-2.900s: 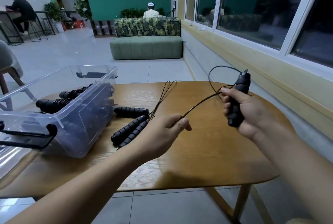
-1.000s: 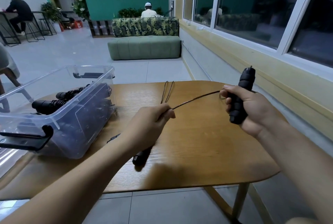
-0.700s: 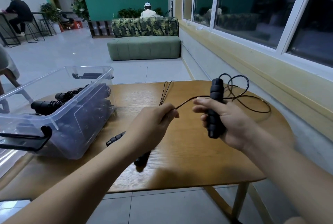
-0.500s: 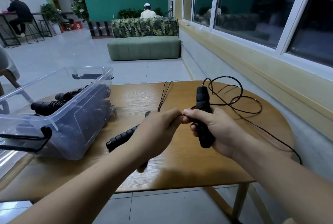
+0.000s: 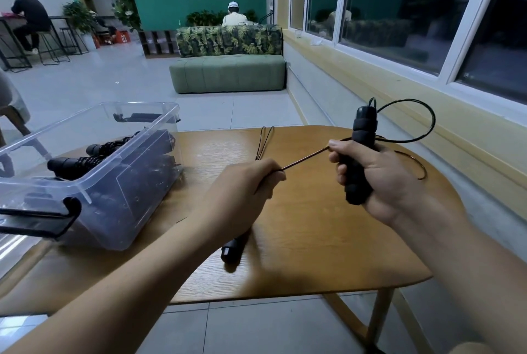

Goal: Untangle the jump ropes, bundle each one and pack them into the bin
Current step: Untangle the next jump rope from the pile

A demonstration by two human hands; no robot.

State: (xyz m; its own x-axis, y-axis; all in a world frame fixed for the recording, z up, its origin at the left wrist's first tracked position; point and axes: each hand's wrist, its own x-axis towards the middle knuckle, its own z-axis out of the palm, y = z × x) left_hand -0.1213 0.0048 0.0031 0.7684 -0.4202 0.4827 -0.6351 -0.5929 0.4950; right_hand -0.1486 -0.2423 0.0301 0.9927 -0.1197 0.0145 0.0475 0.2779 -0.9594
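Table (image 5: 313,254): wood, beside windows (image 5: 399,11).
Bin (image 5: 119,182): one, left edge.
Left hand (image 5: 242,191): fingers pinch cord (image 5: 305,158).
Right hand (image 5: 376,179): fingers grip handle (image 5: 362,137).

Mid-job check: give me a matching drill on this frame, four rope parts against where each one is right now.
Things:
1. upright handle
2. taut cord
3. bundled ropes
4. narrow cord loop

Places:
A. inside the clear bin
B. flat on the table, beyond both hands
C. gripped by the right hand
D. pinched by the left hand

Pairs: 1-C, 2-D, 3-A, 4-B.
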